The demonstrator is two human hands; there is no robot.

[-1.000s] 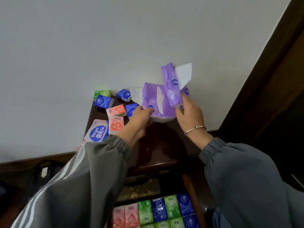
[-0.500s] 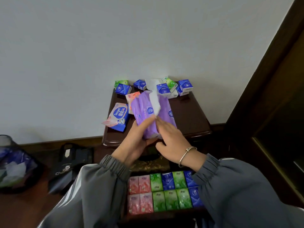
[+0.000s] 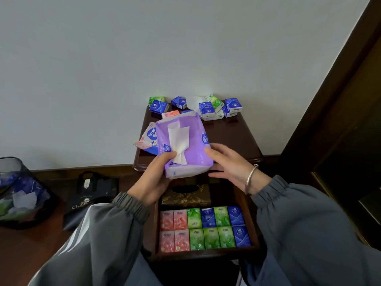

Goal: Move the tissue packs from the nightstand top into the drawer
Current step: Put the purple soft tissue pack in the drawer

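Purple tissue pack (image 3: 185, 145) in left hand (image 3: 152, 178) points lengthwise toward wall (image 3: 185, 48).

- Purple pack (image 3: 185, 145): soft, open, white tissue sticking out; held tilted over the nightstand's (image 3: 237, 139) front edge.
- Blue-white pack (image 3: 151, 135): lies at the top's left edge.
- Small packs (image 3: 206, 109): blue, green, pink, scattered along the back.
- Drawer (image 3: 206, 255): open, holding two neat rows of pink, green and blue packs (image 3: 208, 228).

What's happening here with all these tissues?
A person is tidying tissue packs. Their left hand grips a large purple tissue pack, a tissue poking out, near the nightstand front edge; the right hand, fingers straight, is beside it. The open drawer holds two rows of small packs, and loose packs lie on the nightstand.
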